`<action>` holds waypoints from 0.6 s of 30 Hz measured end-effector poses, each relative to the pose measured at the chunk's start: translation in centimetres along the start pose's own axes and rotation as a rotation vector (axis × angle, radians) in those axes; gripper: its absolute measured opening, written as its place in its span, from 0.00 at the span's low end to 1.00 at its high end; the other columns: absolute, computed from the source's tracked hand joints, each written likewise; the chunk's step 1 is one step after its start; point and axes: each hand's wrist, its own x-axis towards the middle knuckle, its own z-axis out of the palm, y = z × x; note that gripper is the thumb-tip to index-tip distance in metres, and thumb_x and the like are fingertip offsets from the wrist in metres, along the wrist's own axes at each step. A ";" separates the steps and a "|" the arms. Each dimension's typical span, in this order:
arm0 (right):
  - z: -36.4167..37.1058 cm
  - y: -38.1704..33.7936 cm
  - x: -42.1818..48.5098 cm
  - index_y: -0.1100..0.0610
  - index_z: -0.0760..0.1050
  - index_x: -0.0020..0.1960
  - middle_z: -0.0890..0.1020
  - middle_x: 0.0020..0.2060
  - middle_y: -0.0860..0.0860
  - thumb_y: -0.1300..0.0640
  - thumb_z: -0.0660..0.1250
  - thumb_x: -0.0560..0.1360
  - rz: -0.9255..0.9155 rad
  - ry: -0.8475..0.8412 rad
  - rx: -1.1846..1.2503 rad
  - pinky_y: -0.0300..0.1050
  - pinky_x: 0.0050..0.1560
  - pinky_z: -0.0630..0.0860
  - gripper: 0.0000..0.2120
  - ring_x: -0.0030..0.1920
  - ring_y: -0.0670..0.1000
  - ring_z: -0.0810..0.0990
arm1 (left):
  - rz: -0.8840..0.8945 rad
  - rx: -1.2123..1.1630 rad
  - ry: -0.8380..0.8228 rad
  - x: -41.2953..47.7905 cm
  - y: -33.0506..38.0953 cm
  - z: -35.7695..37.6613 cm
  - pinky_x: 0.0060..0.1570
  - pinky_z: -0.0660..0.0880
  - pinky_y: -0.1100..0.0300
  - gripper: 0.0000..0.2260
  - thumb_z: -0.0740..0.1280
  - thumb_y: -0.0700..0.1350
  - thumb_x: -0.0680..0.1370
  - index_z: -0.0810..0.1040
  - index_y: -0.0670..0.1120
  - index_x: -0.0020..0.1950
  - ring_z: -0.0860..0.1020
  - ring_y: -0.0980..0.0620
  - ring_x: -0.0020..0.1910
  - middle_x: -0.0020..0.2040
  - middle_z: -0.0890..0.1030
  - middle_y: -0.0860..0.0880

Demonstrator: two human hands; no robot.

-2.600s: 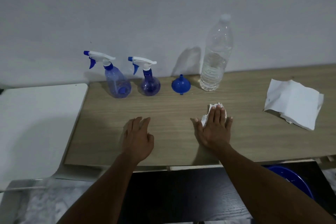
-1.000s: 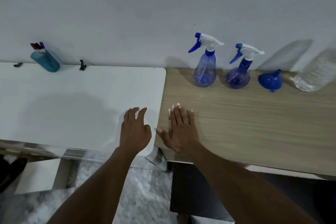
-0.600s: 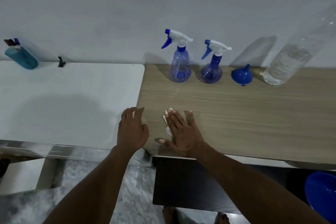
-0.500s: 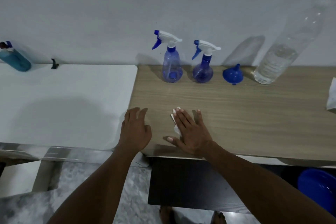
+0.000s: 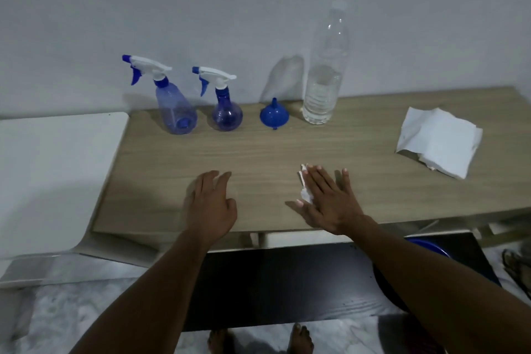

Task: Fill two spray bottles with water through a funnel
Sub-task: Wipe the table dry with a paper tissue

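Note:
Two blue spray bottles with white trigger heads stand at the back of the wooden table (image 5: 258, 149): a taller conical one (image 5: 175, 112) and a rounder one (image 5: 226, 112). To their right a blue funnel (image 5: 274, 115) sits upside down, then a tall clear water bottle (image 5: 323, 80) partly filled. My left hand (image 5: 211, 204) rests flat on the table near its front edge and holds nothing. My right hand (image 5: 330, 201) presses flat with straight fingers on a small crumpled white tissue (image 5: 305, 190), mostly hidden beneath it.
A stack of white paper napkins (image 5: 439, 141) lies at the table's right. A white tabletop (image 5: 54, 169) adjoins on the left. Below the front edge are a dark shelf (image 5: 287, 284), a blue basin (image 5: 431, 250) and a person's bare feet on the marble floor.
My right hand has slid the tissue rightwards along the table from its left edge, and my left hand has moved from the white top onto the wood. The view has swung right.

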 end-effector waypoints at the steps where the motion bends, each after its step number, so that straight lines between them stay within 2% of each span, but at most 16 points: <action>1: -0.3 0.1 0.3 0.52 0.42 0.82 0.43 0.82 0.47 0.29 0.34 0.76 0.019 0.010 0.046 0.68 0.76 0.38 0.42 0.81 0.48 0.40 | 0.017 0.001 -0.008 0.0 1.1 0.2 0.71 0.65 0.42 0.31 0.56 0.51 0.71 0.70 0.48 0.74 0.66 0.40 0.72 0.71 0.71 0.41; 3: -0.8 -0.4 1.2 0.53 0.42 0.82 0.42 0.81 0.46 0.29 0.35 0.77 0.023 0.024 0.122 0.64 0.77 0.37 0.42 0.81 0.47 0.38 | 0.047 0.002 -0.022 0.1 2.7 0.7 0.71 0.65 0.42 0.30 0.59 0.49 0.71 0.70 0.47 0.74 0.65 0.40 0.72 0.71 0.70 0.41; 5: -0.6 -1.0 1.3 0.54 0.42 0.82 0.42 0.82 0.49 0.27 0.30 0.74 -0.022 -0.008 0.138 0.63 0.78 0.38 0.45 0.81 0.48 0.38 | 0.075 0.006 -0.023 0.2 3.7 1.0 0.71 0.66 0.43 0.29 0.60 0.48 0.72 0.70 0.46 0.74 0.66 0.40 0.72 0.71 0.71 0.41; 7: 0.3 -1.0 0.7 0.54 0.43 0.82 0.43 0.82 0.50 0.26 0.26 0.71 -0.040 -0.014 0.114 0.65 0.77 0.40 0.49 0.81 0.49 0.39 | 0.106 0.008 -0.004 0.3 3.9 1.2 0.69 0.68 0.41 0.29 0.57 0.50 0.72 0.71 0.46 0.73 0.67 0.40 0.71 0.69 0.72 0.40; 9: 0.9 -0.4 0.1 0.54 0.43 0.82 0.44 0.82 0.49 0.25 0.29 0.73 -0.009 0.004 0.094 0.65 0.77 0.40 0.47 0.81 0.49 0.40 | 0.133 -0.001 0.013 0.5 3.5 1.3 0.66 0.70 0.39 0.29 0.55 0.51 0.72 0.73 0.44 0.71 0.69 0.39 0.69 0.68 0.73 0.39; 11: 1.0 0.3 -0.3 0.55 0.43 0.82 0.44 0.82 0.49 0.26 0.33 0.75 0.086 0.016 0.096 0.65 0.77 0.39 0.45 0.81 0.48 0.40 | 0.148 0.000 0.021 0.7 2.9 1.2 0.64 0.72 0.38 0.28 0.56 0.50 0.72 0.74 0.42 0.70 0.71 0.36 0.67 0.66 0.75 0.37; 14: 1.1 0.8 -1.0 0.58 0.43 0.82 0.44 0.82 0.52 0.26 0.31 0.74 0.310 0.060 0.129 0.65 0.77 0.36 0.48 0.81 0.51 0.40 | 0.155 0.008 0.035 0.7 1.9 1.0 0.63 0.72 0.38 0.28 0.56 0.49 0.72 0.75 0.41 0.69 0.72 0.35 0.66 0.64 0.75 0.36; 16: 1.4 0.2 -1.5 0.60 0.42 0.81 0.44 0.82 0.55 0.26 0.32 0.74 0.476 0.090 0.174 0.63 0.76 0.34 0.49 0.81 0.53 0.39 | 0.152 0.014 0.023 0.5 1.3 0.7 0.64 0.72 0.39 0.29 0.56 0.51 0.71 0.75 0.42 0.70 0.71 0.36 0.67 0.65 0.75 0.37; 18: 2.0 -1.1 -1.5 0.63 0.40 0.81 0.43 0.81 0.59 0.26 0.35 0.76 0.636 0.133 0.211 0.62 0.78 0.36 0.49 0.81 0.57 0.38 | 0.139 0.019 -0.001 0.3 0.5 0.2 0.66 0.70 0.40 0.30 0.55 0.52 0.71 0.73 0.44 0.71 0.69 0.37 0.69 0.68 0.73 0.38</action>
